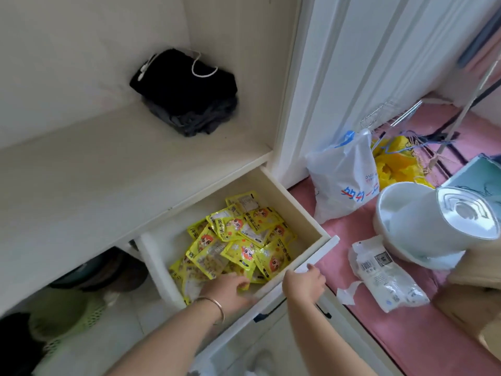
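A cream wooden drawer stands pulled out of the cabinet. Inside it lies a heap of several yellow snack packets. My left hand, with a thin bangle on its wrist, reaches into the drawer's near end and its fingers pinch a yellow packet. My right hand grips the top edge of the drawer front with the fingers curled over it.
A folded black garment on a dark plastic bag sits on the shelf above. To the right, on pink bedding, lie a white plastic bag, a white roll, a clear packet and wire hangers. Baskets sit below left.
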